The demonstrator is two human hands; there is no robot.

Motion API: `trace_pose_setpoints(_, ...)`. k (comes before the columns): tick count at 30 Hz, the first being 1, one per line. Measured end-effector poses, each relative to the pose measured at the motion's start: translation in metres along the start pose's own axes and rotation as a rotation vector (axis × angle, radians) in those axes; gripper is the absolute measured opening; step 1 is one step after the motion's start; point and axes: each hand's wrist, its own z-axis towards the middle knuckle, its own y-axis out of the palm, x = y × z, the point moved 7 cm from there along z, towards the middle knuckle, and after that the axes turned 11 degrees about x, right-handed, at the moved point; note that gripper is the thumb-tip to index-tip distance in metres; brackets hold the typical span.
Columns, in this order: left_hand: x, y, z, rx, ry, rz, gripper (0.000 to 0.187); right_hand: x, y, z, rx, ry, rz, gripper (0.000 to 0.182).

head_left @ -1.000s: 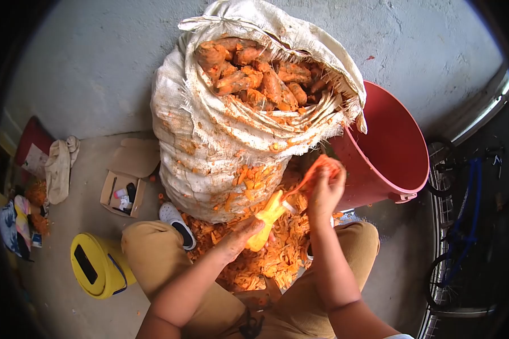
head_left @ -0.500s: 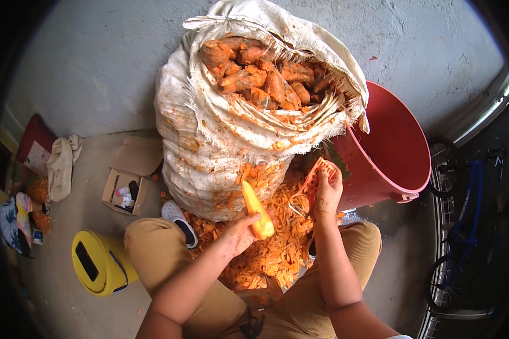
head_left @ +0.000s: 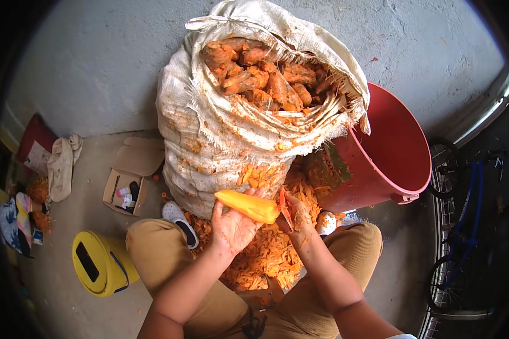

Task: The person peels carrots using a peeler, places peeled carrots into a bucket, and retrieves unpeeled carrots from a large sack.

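Note:
A peeled, bright orange-yellow carrot [head_left: 246, 207] lies across the palm and fingers of my left hand [head_left: 231, 230], its narrow tip pointing left and its thick end to the right. My right hand [head_left: 301, 217] grips an orange-red peeler [head_left: 284, 209], seen nearly edge-on, right at the carrot's thick end. Beneath both hands, a heap of orange peelings [head_left: 268, 257] covers the floor between my legs. In front stands a white woven sack [head_left: 209, 141], its mouth folded open over many unpeeled carrots [head_left: 266, 79] smeared with orange dirt.
To the sack's right is a large red bucket [head_left: 373, 164]. A yellow bucket [head_left: 99, 263] with a dark slot stands by my left knee, and behind it a small cardboard box [head_left: 124, 192] holds odds and ends. At far right is a blue bicycle [head_left: 464, 226].
The carrot has turned from steep to nearly level, and my left hand has opened out under it. My right hand has come down and left with the peeler to the carrot's thick end.

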Motion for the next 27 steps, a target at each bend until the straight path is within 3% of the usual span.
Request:
trace_pose_setpoints(3, -0.006, 0.004, -0.004, -0.161, -0.004, 0.027, 0.06, 0.006, 0.0, 0.0, 0.001, 0.063, -0.027, 0.02)
trace_pose_setpoints(10, -0.031, 0.002, -0.012, -0.056, -0.211, 0.274, 0.066, -0.015, 0.003, -0.012, -0.005, -0.02, -0.037, 0.017)
trace_pose_setpoints(13, -0.038, -0.008, -0.01, -0.01, -0.235, 0.546, 0.062, -0.022, 0.007, -0.011, -0.045, -0.045, -0.059, 0.018)
trace_pose_setpoints(14, -0.04, -0.019, -0.009, -0.03, -0.256, 0.777, 0.054, -0.022, 0.007, -0.01, -0.045, -0.042, -0.081, 0.017)
trace_pose_setpoints(17, -0.05, -0.027, -0.008, -0.133, -0.372, 0.983, 0.049, -0.022, 0.01, -0.006, -0.101, -0.067, -0.116, 0.016)
trace_pose_setpoints(20, -0.045, -0.022, -0.006, -0.058, -0.263, 0.952, 0.04, -0.021, 0.021, -0.007, -0.197, -0.15, -0.14, 0.015)
trace_pose_setpoints(24, -0.045, -0.013, -0.006, -0.069, -0.145, 1.034, 0.037, -0.058, 0.023, -0.01, -0.187, -0.557, -0.115, 0.019)
trace_pose_setpoints(27, -0.045, -0.008, -0.008, -0.032, -0.165, 1.006, 0.046, -0.086, 0.021, -0.023, -0.059, -0.806, -0.089, 0.02)
